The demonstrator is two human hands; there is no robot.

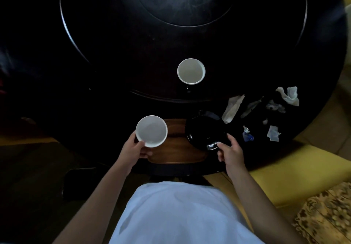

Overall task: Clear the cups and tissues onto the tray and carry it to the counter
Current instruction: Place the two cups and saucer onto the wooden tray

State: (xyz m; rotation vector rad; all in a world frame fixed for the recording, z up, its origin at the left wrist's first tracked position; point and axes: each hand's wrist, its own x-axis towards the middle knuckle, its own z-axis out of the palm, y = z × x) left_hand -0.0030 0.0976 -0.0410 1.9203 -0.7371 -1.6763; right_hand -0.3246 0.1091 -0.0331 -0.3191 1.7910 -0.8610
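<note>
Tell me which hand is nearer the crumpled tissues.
Right. The right hand grips a black dish beside the crumpled tissues; the left hand holds a white cup across the tray.

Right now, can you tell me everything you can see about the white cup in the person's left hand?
The white cup is round, smooth and glossy, like ceramic. It looks empty inside, with a plain pale bottom. No handle shows from here. It sits upright, mouth up, at the left end of the brown wooden tray; whether it rests on the tray or is held just above it is unclear. The left hand grips its near side, fingers wrapped under the rim.
</note>
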